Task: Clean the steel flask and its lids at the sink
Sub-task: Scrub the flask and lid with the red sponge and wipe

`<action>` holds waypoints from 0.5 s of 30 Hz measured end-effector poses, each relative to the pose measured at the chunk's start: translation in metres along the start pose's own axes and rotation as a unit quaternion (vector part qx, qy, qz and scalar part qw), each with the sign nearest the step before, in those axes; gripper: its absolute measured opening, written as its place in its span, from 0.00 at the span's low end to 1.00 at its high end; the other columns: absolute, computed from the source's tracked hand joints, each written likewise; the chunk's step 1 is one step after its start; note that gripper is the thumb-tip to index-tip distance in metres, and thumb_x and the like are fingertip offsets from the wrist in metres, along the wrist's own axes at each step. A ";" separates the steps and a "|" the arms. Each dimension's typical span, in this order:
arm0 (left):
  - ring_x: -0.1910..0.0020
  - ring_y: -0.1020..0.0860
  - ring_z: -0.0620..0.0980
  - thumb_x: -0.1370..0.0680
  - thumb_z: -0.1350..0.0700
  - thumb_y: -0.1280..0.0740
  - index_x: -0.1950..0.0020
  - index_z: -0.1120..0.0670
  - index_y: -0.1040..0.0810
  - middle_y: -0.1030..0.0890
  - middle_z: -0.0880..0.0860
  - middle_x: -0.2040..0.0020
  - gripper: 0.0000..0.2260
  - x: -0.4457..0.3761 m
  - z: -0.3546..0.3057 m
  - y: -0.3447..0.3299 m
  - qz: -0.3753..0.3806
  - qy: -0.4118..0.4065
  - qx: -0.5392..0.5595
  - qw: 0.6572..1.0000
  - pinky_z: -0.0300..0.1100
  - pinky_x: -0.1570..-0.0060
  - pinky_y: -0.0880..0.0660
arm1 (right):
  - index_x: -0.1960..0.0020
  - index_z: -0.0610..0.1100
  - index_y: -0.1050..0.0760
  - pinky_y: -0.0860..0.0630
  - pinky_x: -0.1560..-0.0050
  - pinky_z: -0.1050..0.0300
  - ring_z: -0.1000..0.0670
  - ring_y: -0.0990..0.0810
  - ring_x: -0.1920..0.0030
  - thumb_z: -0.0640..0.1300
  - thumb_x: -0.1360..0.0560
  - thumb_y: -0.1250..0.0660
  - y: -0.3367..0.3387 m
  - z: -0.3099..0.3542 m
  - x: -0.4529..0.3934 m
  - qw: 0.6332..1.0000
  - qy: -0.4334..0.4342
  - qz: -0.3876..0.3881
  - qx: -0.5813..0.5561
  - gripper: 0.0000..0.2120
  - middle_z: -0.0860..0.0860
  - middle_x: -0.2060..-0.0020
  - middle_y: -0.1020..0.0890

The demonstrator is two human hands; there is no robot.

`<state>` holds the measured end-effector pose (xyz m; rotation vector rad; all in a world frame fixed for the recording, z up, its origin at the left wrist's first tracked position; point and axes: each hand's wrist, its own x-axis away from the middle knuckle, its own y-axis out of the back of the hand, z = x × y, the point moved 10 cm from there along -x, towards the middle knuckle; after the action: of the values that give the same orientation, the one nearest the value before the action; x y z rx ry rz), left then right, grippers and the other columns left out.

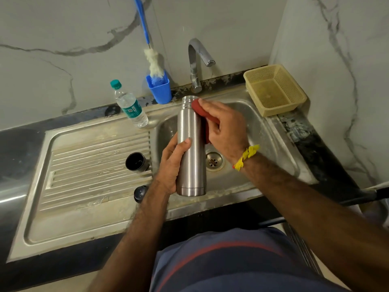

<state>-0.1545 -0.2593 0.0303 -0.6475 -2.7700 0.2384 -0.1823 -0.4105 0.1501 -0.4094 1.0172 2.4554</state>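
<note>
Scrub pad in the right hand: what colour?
Dark red scrub pad, pressed against the flask; head view.

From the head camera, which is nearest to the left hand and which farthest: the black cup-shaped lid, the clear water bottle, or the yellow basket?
Measured from the left hand, which grips the steel flask:
1. Black cup-shaped lid, just to the hand's left on the ribbed drainboard.
2. Water bottle, farther back on the left, near the wall.
3. Yellow basket, across the sink at the back right corner.
</note>
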 end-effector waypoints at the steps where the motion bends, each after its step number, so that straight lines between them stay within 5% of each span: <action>1: 0.50 0.19 0.62 0.24 0.46 0.29 0.32 0.51 0.23 0.17 0.63 0.45 0.22 0.000 0.002 0.000 0.002 0.008 0.003 1.000 0.64 0.45 0.22 | 0.31 0.43 0.24 0.26 0.32 0.52 0.47 0.22 0.36 0.33 0.25 0.36 -0.001 0.005 0.007 0.999 0.028 0.008 0.016 0.23 0.46 0.35 0.20; 7: 0.55 0.16 0.53 0.21 0.47 0.31 0.34 0.53 0.22 0.15 0.57 0.50 0.18 -0.005 -0.001 -0.015 0.000 0.031 0.012 0.999 0.47 0.58 0.18 | 0.30 0.48 0.25 0.25 0.34 0.45 0.42 0.23 0.37 0.41 0.25 0.42 -0.004 0.002 0.020 0.998 0.009 0.005 0.059 0.24 0.47 0.31 0.24; 9: 0.52 0.16 0.54 0.21 0.46 0.31 0.31 0.54 0.24 0.16 0.59 0.45 0.21 -0.010 -0.003 -0.014 0.000 0.040 0.033 0.999 0.48 0.55 0.18 | 0.30 0.50 0.24 0.25 0.35 0.46 0.39 0.23 0.38 0.40 0.25 0.39 -0.010 0.010 0.032 0.996 0.050 0.030 0.063 0.24 0.45 0.31 0.24; 13: 0.52 0.15 0.54 0.20 0.47 0.30 0.30 0.57 0.27 0.16 0.61 0.44 0.23 -0.015 -0.005 -0.011 -0.012 0.060 0.021 0.998 0.48 0.57 0.18 | 0.29 0.49 0.25 0.26 0.33 0.45 0.43 0.23 0.35 0.36 0.26 0.34 -0.008 -0.013 0.030 1.000 -0.009 0.012 0.009 0.25 0.44 0.32 0.23; 15: 0.46 0.17 0.59 0.24 0.41 0.28 0.30 0.57 0.25 0.18 0.65 0.39 0.29 -0.016 0.003 -0.009 -0.014 0.084 0.056 0.995 0.53 0.49 0.19 | 0.29 0.50 0.26 0.25 0.35 0.46 0.41 0.22 0.38 0.35 0.26 0.33 -0.014 -0.005 0.039 0.999 0.013 0.032 0.027 0.26 0.44 0.32 0.23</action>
<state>-0.1454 -0.2748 0.0260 -0.5720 -2.5820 0.3168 -0.2074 -0.3942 0.1214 -0.3974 1.1200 2.4789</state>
